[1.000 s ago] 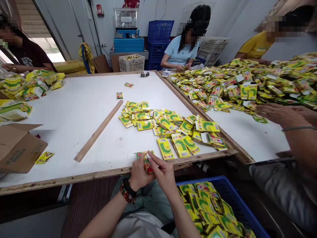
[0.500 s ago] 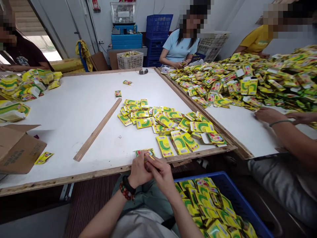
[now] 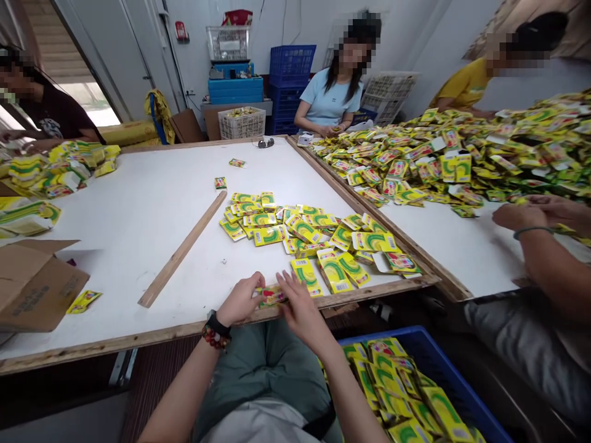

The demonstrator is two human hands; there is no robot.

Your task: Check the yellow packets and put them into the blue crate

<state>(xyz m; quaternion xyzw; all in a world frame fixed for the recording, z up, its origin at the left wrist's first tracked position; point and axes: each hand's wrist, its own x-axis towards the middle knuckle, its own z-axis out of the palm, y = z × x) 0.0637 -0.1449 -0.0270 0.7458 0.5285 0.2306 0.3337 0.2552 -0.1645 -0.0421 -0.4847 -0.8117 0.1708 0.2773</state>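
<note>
Even light, glare at left opening point(image 3: 96, 103), dimness below table point(image 3: 115, 246); stretched edges; 3 heads point(image 3: 357, 46) pixelated.

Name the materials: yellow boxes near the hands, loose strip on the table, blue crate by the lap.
Yellow boxes: thin printed card, perhaps glossy, with crisp edges and white flaps.
Loose strip: likely bare wood, matte, brown and streaky.
Blue crate: probably plastic, smooth, by its even color.

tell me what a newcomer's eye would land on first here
Most likely the huge heap of yellow-and-green packs spread across the right side of the picture. Next, front and centre, the wearer's left hand and right hand, with a small colourful box between them at the near edge of the white table. Below that edge, to the wearer's right, sits a blue crate full of similar packs.
</note>
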